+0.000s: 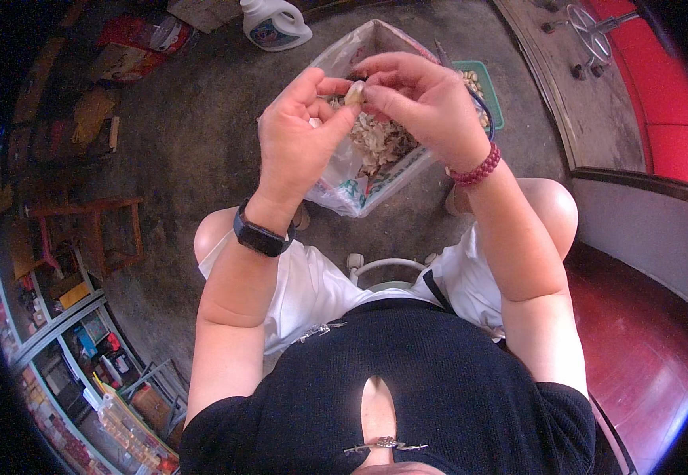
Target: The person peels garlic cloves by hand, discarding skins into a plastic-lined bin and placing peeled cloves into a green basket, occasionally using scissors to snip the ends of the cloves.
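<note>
Between the fingertips of my left hand [300, 131] and my right hand [427, 103] is a small pale clove [353, 93], apparently garlic, pinched by both. Both hands are over a box-like container lined with a clear plastic bag [336, 190], which holds a heap of papery pale and brown peels [380, 142]. Just right of it, partly behind my right hand, is a green tray [497, 115] with small pale cloves in it. A dark watch is on my left wrist and a red bead bracelet on my right.
A white jug [273, 28] stands on the concrete floor [146, 158] beyond the container. A wooden stool frame [118, 229] and cluttered shelves [55, 340] are at left. A chair base with casters [585, 43] is at upper right. My knees flank the container's near end.
</note>
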The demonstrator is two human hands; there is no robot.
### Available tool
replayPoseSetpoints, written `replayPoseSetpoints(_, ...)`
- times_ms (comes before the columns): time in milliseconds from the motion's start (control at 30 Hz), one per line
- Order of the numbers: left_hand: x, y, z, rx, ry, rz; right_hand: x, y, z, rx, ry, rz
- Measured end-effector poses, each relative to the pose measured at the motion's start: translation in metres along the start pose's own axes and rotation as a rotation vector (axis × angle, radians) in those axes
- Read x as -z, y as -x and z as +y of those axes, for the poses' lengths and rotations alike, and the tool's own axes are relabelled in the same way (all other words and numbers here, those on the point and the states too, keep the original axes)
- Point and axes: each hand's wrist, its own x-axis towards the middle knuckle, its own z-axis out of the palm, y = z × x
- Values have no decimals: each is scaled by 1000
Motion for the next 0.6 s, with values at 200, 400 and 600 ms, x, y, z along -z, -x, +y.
replayPoseSetpoints(200,-1,-1,3,46,254,24,0,1,-5,-156,-106,-31)
replayPoseSetpoints(400,1,-1,-1,53,371,14,0,1,-5,-143,-25,-6)
replayPoseSetpoints(600,2,-1,-4,39,397,6,-3,3,-5,8,127,22)
